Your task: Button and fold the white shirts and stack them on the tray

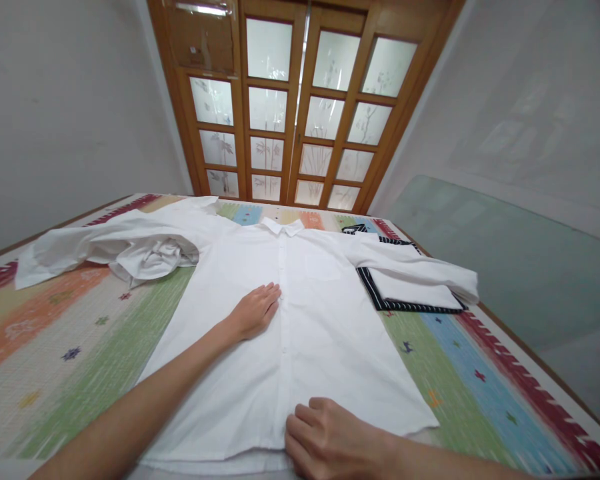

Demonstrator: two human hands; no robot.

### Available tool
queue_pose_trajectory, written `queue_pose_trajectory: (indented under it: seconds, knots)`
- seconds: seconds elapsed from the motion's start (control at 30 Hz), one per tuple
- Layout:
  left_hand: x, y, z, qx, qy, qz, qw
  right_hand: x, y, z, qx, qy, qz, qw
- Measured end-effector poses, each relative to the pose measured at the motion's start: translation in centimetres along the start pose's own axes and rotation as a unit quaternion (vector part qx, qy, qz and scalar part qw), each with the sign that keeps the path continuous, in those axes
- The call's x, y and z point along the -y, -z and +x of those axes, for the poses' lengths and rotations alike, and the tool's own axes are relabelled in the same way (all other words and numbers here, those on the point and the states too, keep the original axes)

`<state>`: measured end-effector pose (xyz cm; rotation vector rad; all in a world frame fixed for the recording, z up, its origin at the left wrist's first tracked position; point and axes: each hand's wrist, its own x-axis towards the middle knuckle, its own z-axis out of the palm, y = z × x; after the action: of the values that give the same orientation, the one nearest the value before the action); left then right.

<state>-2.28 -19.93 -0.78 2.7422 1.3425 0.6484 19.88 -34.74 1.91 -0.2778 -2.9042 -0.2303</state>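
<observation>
A white button-up shirt (pixel 325 307) lies spread out, front side up, its collar pointing away from me and its sleeves out to both sides. My left hand (pixel 257 310) rests flat on the chest beside the button placket, fingers stretched out. Down at the bottom hem, my right hand (pixel 325 437) is closed, its fingers curled at the lower end of the placket. The fingertips are hidden, but the hem edge runs into that hand. The right-side sleeve (pixel 415 263) lies across dark striped folded cloth.
Under the shirt is a colourful striped cover (pixel 80 340) on a table-like surface. Another crumpled white garment (pixel 125 247) lies at the left, against the shirt's sleeve. Black-and-white striped cloth (pixel 375 290) lies at the right. A glass-paned wooden door (pixel 293 140) stands beyond, with a greenish glass panel (pixel 505 253) at the right wall.
</observation>
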Motion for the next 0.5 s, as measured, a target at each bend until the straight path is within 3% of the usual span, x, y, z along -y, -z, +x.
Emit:
queue_pose_trajectory:
  seconds: [0.27, 0.5]
  knots:
    - [0.11, -0.31, 0.07, 0.003, 0.01, -0.007, 1.0, -0.28, 0.25, -0.76, -0.012, 0.038, 0.01, 0.999]
    - [-0.19, -0.16, 0.14, 0.007, -0.001, 0.022, 1.0, 0.26, 0.43, -0.63, -0.018, -0.023, 0.014, 0.999]
